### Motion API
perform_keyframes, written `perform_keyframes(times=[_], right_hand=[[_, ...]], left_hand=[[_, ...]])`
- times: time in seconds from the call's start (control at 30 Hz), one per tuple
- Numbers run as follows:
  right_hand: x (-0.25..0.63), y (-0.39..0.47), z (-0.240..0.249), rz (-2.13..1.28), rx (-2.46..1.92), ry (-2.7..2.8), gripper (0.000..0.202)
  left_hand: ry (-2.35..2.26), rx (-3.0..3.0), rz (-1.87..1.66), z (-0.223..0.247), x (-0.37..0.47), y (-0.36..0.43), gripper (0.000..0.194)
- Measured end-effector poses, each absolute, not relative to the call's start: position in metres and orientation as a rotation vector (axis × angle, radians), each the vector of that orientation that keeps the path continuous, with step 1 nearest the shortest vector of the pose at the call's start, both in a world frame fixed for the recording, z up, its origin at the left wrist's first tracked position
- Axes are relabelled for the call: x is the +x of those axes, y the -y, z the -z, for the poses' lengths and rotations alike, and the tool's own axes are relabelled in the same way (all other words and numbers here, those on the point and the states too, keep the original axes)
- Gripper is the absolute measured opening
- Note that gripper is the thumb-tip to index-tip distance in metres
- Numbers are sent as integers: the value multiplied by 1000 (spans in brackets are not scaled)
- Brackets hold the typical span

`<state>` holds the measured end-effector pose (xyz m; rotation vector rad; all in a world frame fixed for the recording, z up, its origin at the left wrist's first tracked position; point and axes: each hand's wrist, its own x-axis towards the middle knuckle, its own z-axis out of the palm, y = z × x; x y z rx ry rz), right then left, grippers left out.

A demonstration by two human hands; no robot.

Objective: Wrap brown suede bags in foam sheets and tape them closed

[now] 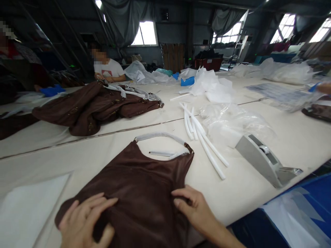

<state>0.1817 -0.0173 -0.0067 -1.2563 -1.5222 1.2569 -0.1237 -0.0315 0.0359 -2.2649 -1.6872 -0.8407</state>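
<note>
A dark brown handbag [139,186] lies on the table in front of me, its wrapped handle [162,135] arching away from me. My left hand [86,220] rests on the bag's lower left part, fingers spread and stretched out. At the bag's right edge, my right hand [192,205] has its thumb and fingers closed on the brown material. Inside the handle's arch a thin wrapped strap [165,153] shows. The bag's lower end runs out of the picture.
White foam tubes [204,137] and clear plastic [235,120] lie beyond the bag. A tape dispenser [266,158] sits at the right edge. More brown bags [98,106] are piled at left, near plastic sheets [31,206]. A person [110,67] is across the table.
</note>
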Motion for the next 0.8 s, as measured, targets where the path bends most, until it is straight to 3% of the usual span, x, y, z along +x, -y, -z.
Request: perform_keyframes(times=[0.1,0.2,0.3,0.37,0.47,0.67,0.8], right_hand=[[129,45,9,-1547,-1151,1615,41],[105,66,6,-1761,-929,1754,54],[120,75,0,-1838,-679,1896,50],[143,72,-1,-1842,-727,1851,41],[180,45,1,-1628,-1087,1586,36],[218,-58,5,-845,-1635,1564,35],[212,-87,6,-776,-1773,1805,12]], left_hand=[[1804,-2252,693,-60,-176,-1,23],[1932,-2300,509,-94,-204,-26,29],[1999,-2299,420,-123,-185,-37,33],[2045,-2303,585,-130,-149,-39,36],[1898,-2645,664,-117,-81,-42,32],[1598,-3074,122,-63,7,-70,31],[1590,-3091,-78,-53,12,-90,15]])
